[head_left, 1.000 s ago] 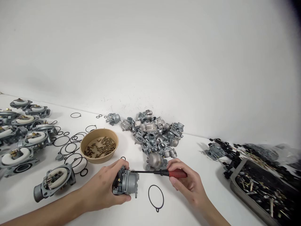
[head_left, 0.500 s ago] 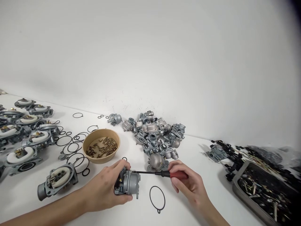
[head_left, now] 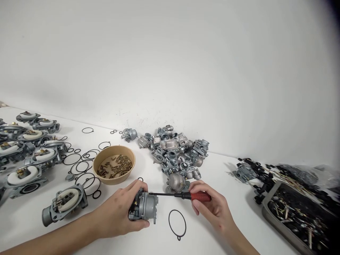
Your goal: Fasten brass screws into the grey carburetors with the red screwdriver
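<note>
Two hands busy: left hand [head_left: 117, 215] fingers clasp carburetor [head_left: 145, 208]; right hand [head_left: 212, 209] fingers pinch screwdriver [head_left: 183, 195], tip at carburetor.

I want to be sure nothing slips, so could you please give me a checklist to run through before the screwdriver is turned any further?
1. The left hand grips the grey metal carburetor firmly: ok, fingers wrap it.
2. The right hand holds the red-handled screwdriver: ok, fingers closed on the handle.
3. Screwdriver tip seated in a screw head: cannot tell, the tip meets the carburetor top but the spot is too small to see.
4. Shaft roughly level and straight into the body: ok.
5. The black rubber ring on the white table is apart from both hands: ok.
6. The tan bowl of brass screws is upright: ok.
</note>
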Action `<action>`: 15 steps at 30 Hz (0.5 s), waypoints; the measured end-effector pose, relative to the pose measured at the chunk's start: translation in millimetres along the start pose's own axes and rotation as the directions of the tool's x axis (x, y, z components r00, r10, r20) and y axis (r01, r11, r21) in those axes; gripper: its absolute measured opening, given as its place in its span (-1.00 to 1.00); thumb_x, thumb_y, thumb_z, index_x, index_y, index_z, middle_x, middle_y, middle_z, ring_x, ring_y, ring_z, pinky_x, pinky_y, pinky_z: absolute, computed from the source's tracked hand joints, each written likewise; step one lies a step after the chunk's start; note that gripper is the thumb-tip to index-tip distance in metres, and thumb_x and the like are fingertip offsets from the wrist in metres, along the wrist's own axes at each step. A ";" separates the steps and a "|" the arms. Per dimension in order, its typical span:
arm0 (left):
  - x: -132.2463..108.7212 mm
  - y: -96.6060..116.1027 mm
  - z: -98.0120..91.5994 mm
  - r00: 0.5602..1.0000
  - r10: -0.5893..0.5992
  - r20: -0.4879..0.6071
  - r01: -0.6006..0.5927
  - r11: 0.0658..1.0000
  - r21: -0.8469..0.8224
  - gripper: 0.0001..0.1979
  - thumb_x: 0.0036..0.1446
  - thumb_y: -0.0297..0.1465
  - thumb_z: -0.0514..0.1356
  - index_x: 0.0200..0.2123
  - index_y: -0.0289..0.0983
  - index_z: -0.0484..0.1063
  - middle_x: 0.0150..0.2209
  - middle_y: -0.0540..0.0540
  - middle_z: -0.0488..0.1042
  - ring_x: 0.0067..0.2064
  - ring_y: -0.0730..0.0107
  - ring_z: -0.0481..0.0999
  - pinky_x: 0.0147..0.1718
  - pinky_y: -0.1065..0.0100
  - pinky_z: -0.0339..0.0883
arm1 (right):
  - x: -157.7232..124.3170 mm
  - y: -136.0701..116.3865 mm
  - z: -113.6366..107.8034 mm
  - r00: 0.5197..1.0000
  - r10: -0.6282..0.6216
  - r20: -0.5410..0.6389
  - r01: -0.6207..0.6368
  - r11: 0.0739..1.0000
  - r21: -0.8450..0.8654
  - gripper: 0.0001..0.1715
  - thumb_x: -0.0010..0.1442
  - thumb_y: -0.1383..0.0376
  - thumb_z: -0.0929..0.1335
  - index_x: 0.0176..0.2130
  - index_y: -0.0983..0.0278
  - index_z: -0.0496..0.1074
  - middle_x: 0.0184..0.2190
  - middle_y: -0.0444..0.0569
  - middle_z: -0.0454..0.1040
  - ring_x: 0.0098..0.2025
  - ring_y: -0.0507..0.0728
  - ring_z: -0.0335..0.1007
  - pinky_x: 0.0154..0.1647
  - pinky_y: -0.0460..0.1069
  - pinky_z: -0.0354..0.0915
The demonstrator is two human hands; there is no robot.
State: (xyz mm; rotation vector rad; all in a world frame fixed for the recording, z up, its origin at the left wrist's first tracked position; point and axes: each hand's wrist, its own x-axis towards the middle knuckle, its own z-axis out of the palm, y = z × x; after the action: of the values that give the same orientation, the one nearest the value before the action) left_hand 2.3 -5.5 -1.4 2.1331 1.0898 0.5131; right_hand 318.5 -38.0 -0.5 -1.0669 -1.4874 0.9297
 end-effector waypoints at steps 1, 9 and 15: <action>0.2 -0.5 0.2 1.000 0.006 0.001 -0.006 1.000 -0.001 -0.46 0.03 -0.31 0.37 0.07 -0.07 0.29 0.01 -0.05 0.48 -0.12 0.14 0.53 -0.17 0.27 0.38 | 1.3 1.1 -1.0 1.000 0.002 -0.006 -0.002 1.000 -0.006 -0.76 0.34 0.11 0.45 -0.13 0.23 0.54 -0.17 0.06 0.44 -0.52 0.00 0.30 -0.50 -0.01 0.35; 2.4 -2.0 -2.0 0.996 0.075 0.046 -0.074 0.997 -0.010 -0.45 0.07 -0.33 0.38 0.13 -0.04 0.33 0.13 -0.08 0.41 -0.02 0.10 0.55 0.02 0.17 0.41 | 0.7 7.5 -1.1 0.999 -0.051 0.013 0.051 0.999 -0.014 -0.73 0.41 0.10 0.38 -0.05 0.22 0.54 -0.03 0.18 0.49 -0.42 0.09 0.46 -0.51 0.01 0.42; 2.8 -3.0 -0.8 0.995 0.095 0.027 -0.095 0.995 0.000 -0.46 0.08 -0.34 0.37 0.13 -0.06 0.36 0.12 -0.09 0.43 -0.02 0.10 0.57 -0.01 0.20 0.45 | 0.0 -1.3 0.0 0.999 0.022 -0.023 -0.023 0.999 -0.036 -0.72 0.38 0.07 0.41 -0.10 0.22 0.51 -0.26 0.00 0.46 -0.53 0.03 0.34 -0.47 0.01 0.38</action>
State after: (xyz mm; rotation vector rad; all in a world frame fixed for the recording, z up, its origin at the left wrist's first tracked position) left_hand 1.7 -1.7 -2.9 2.1949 0.9781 0.5265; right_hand 318.3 -38.5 0.7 -1.1193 -1.4815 0.9063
